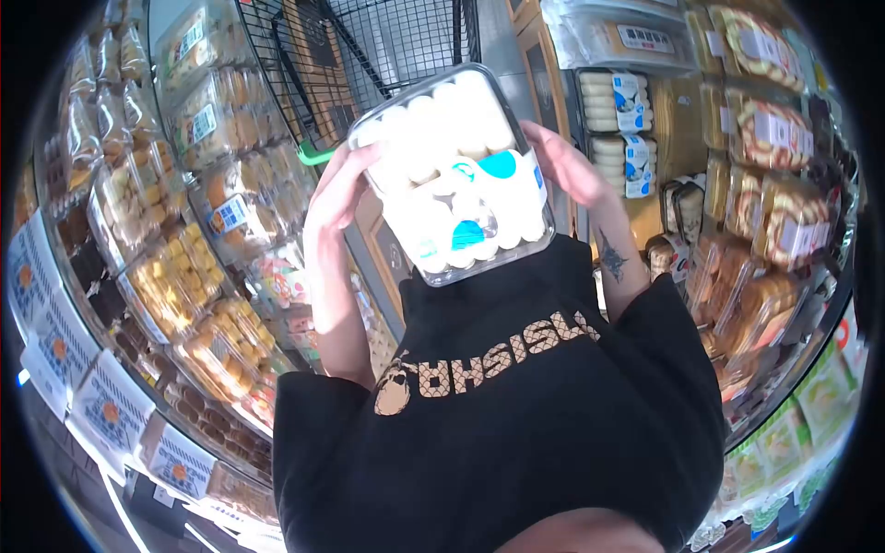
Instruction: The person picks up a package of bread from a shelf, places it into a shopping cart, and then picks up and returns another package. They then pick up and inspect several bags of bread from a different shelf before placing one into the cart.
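A clear plastic pack of white rolls (pixel 441 214) with a white and blue label is held up in front of my chest, tilted. Bright glare washes out part of its surface. My left hand (pixel 343 184) grips its left side, with the fingers reaching over the edge. On the opposite side, my right hand (pixel 567 164) is closed around the edge, its fingertips partly hidden behind the pack. Beyond the pack stands a black wire shopping cart (pixel 406 41), with a green part (pixel 316 155) showing near my left hand.
Shelves on the left carry packaged baked goods (pixel 175 272), with price signs (pixel 111 401) along their edge. More packaged pastries (pixel 784 138) fill the right-hand shelves. Similar packs of white rolls (pixel 619 101) with blue labels are stacked there, close to my right arm.
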Motion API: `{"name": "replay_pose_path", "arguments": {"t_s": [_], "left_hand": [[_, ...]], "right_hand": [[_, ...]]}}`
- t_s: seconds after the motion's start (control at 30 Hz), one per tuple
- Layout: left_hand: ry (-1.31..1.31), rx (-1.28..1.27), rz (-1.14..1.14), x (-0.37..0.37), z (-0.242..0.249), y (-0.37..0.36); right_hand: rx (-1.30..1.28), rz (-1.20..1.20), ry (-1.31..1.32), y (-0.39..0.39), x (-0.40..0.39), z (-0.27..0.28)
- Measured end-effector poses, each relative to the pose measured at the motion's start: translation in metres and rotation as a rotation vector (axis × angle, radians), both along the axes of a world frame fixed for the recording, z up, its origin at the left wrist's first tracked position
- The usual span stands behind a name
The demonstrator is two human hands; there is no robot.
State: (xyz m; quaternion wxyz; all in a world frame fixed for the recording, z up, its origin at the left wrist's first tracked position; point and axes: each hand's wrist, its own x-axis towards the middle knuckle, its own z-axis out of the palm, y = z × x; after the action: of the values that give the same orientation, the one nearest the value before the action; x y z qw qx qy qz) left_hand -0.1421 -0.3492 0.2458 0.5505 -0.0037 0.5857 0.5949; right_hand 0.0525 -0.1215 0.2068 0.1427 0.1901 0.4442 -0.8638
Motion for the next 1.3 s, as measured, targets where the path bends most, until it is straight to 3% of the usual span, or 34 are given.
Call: {"name": "replay_pose_path", "arguments": {"t_s": [0.03, 0.1, 0.27, 0.37, 0.4, 0.57, 0.63, 0.67, 0.7, 0.8, 0.9, 0.97, 1.0, 1.1, 1.3], "left_hand": [[0.012, 0.001, -0.007, 0.008, 0.006, 0.002], [0.147, -0.105, -0.19, 0.025, 0.023, 0.014], [0.343, -0.186, -0.336, 0.059, 0.027, 0.026], [0.334, -0.13, -0.392, 0.081, 0.023, 0.022], [0.281, -0.107, -0.452, 0.091, 0.041, 0.025], [0.316, -0.127, -0.55, 0.124, -0.001, 0.015], [-0.01, 0.067, -0.546, 0.136, -0.012, 0.014], [-0.041, 0.117, -0.6, 0.142, -0.028, 0.012], [0.056, -0.012, -0.699, 0.154, -0.013, 0.012], [0.033, -0.008, -0.729, 0.175, -0.029, 0.008], [0.048, 0.14, -0.828, 0.189, -0.03, 0.018], [0.189, 0.153, -1.079, 0.199, -0.028, 0.037], [0.096, 0.255, -0.993, 0.21, -0.033, 0.042], [0.131, 0.228, -0.963, 0.241, -0.081, 0.06], [0.117, -0.073, -1.058, 0.317, -0.17, 0.123]], "right_hand": [[0.185, 0.006, -0.045, -0.007, 0.013, 0.0], [0.178, -0.014, 0.047, -0.02, 0.038, 0.002], [-0.031, -0.265, 0.041, -0.067, 0.106, 0.006], [0.043, -0.426, 0.094, -0.097, 0.135, 0.004], [0.133, -0.405, 0.007, -0.102, 0.138, 0.02], [0.163, -0.604, -0.199, -0.159, 0.183, 0.003], [0.144, -0.827, -0.201, -0.18, 0.197, 0.004], [0.142, -0.848, -0.204, -0.187, 0.203, 0.006], [0.081, -0.962, -0.187, -0.193, 0.21, 0.007], [-0.048, -1.159, -0.16, -0.206, 0.229, 0.006], [-0.137, -1.249, -0.141, -0.209, 0.248, 0.0], [-0.129, -1.283, -0.153, -0.208, 0.258, -0.009], [-0.153, -1.296, -0.165, -0.205, 0.263, -0.012], [-0.13, -1.332, -0.19, -0.193, 0.29, -0.06], [-0.343, -1.379, -0.305, -0.146, 0.335, -0.132]]}}
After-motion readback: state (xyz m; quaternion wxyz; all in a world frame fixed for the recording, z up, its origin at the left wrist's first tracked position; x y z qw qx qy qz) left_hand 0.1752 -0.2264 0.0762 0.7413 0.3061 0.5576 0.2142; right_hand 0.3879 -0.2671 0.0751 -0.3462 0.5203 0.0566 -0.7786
